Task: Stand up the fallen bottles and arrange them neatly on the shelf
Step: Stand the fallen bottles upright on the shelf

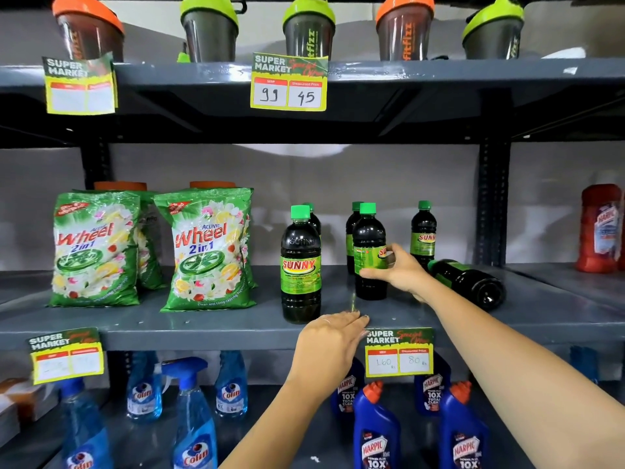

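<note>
Dark Sunny bottles with green caps stand on the grey middle shelf (203, 321). My right hand (400, 270) grips the label of one upright bottle (369, 238). Left of it, near the shelf's front, stands another upright bottle (300, 265). One bottle (468, 282) lies on its side to the right, behind my right forearm, its base toward me. Further bottles stand at the back, one at the right (423, 231). My left hand (333, 336) rests flat, fingers together, on the shelf's front edge and holds nothing.
Two Wheel detergent bags (206, 248) lean at the left of the same shelf. A red Harpic bottle (600, 228) stands far right. Shaker cups (309, 28) line the shelf above. Colin sprays (194, 418) and blue Harpic bottles (375, 431) fill the shelf below. Price tags (399, 353) hang on the edges.
</note>
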{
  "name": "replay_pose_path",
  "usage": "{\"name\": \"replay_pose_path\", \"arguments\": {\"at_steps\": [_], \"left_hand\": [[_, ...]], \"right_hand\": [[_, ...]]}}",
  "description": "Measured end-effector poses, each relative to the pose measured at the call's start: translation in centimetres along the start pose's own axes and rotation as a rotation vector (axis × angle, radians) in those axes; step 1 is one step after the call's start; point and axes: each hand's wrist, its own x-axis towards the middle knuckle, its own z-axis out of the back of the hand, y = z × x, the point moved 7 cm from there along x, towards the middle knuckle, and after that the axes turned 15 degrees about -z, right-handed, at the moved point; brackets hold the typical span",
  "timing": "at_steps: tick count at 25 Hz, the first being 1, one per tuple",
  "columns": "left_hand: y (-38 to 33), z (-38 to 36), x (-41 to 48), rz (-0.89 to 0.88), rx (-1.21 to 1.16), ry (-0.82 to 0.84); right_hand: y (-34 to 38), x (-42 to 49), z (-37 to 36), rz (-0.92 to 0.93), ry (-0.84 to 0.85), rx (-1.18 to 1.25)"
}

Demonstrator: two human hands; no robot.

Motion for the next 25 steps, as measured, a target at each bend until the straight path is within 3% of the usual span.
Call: {"name": "replay_pose_path", "arguments": {"at_steps": [2, 7, 12, 17, 22, 25], "left_hand": [[0.0, -0.1, -0.1, 0.004, -0.007, -0.002], [0.2, -0.2, -0.2, 0.002, -0.016, -0.007], [0.1, -0.2, -0.1, 0.001, -0.013, -0.004], [0.2, -0.2, -0.2, 0.013, 0.001, 0.000], [0.2, -0.2, -0.1, 0.026, 0.011, 0.011], [0.2, -0.1, -0.2, 0.031, 0.004, 0.015]], "right_hand": [[0.0, 0.1, -0.2, 0.004, -0.033, -0.049], [-0.4, 0.4, -0.4, -0.061, 0.211, 0.066], [-0.9, 0.7, -0.4, -0.029, 0.031, -0.022], [-0.7, 1.1, -0.7, -0.034, 0.107, -0.033], [-1.3, 1.1, -0.7, -0.025, -0.028, -0.069], [-0.9, 1.1, -0.8, -0.040, 0.017, -0.043]]}}
